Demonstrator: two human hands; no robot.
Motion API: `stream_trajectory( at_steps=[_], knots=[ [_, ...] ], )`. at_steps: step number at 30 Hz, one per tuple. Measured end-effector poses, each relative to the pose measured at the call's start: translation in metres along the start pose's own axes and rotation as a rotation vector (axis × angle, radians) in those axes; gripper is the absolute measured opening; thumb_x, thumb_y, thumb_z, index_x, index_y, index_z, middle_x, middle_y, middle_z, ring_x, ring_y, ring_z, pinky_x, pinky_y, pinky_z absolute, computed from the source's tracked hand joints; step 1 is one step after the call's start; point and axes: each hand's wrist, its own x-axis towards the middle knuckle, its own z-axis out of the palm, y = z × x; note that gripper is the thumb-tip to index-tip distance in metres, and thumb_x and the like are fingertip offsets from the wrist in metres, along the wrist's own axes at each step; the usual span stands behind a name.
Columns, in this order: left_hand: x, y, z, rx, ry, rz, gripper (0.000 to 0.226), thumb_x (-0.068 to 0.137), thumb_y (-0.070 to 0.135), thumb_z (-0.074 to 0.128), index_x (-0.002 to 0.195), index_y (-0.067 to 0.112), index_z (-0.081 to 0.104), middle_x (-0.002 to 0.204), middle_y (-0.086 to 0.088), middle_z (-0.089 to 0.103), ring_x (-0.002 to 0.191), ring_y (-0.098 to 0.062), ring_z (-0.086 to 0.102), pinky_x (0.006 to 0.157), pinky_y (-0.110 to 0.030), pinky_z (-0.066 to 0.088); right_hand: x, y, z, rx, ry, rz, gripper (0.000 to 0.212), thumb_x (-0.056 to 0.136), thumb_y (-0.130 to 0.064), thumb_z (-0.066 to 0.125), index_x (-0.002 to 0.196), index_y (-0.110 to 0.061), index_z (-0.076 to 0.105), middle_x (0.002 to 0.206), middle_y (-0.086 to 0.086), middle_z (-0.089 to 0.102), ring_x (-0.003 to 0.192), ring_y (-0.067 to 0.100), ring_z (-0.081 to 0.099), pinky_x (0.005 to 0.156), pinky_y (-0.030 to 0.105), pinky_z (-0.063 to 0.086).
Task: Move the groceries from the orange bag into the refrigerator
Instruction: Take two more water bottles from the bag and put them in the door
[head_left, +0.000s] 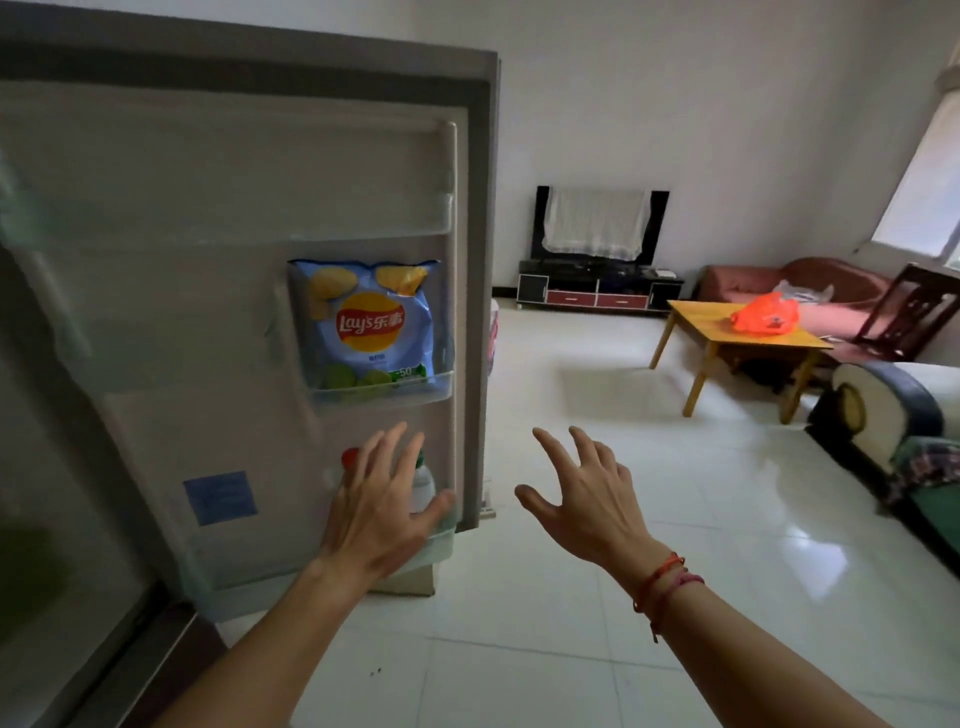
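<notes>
Hands spread, empty: L (382, 512) at bottles (423, 486) in fridge door (208, 312), R (587, 499) midair; orange bag (764, 315) on table (696, 317).

The refrigerator door (208, 291) stands open. A blue Lay's chip bag (371, 325) stands upright in its middle shelf. In the shelf below stand a red-capped bottle (350, 458) and a white bottle (423, 488). The orange plastic bag (764, 315) lies crumpled, well right of the door.
</notes>
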Motion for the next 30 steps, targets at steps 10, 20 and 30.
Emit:
stream_trajectory(
  at_steps=[10,20,30],
  knots=[
    [0.031,0.056,0.014,-0.147,-0.057,0.299,0.083,0.087,0.071,0.031,0.15,0.017,0.035,0.158,-0.006,0.031,0.144,-0.028,0.03,0.111,-0.049,0.037,-0.064,0.032,-0.041,-0.117,0.151,0.321,0.074,0.091,-0.065,0.047,0.155,-0.037,0.022,0.161,0.013,0.026,0.143,0.033,0.029,0.109,0.045,0.034],
    [0.023,0.144,0.023,-0.28,-0.062,0.574,0.077,0.086,0.07,0.039,0.141,0.015,0.048,0.149,-0.012,0.044,0.136,-0.034,0.043,0.101,-0.051,0.044,-0.162,0.065,-0.085,-0.221,0.212,0.591,0.073,0.091,-0.067,0.046,0.155,-0.038,0.024,0.158,0.014,0.03,0.14,0.032,0.034,0.105,0.047,0.039],
    [0.017,0.213,0.031,-0.274,-0.053,0.698,0.075,0.086,0.07,0.04,0.141,0.021,0.05,0.148,-0.009,0.045,0.136,-0.033,0.041,0.097,-0.051,0.046,-0.204,0.108,-0.112,-0.26,0.245,0.681,0.073,0.092,-0.067,0.043,0.155,-0.039,0.02,0.159,0.013,0.027,0.143,0.03,0.03,0.11,0.048,0.034]
  ],
)
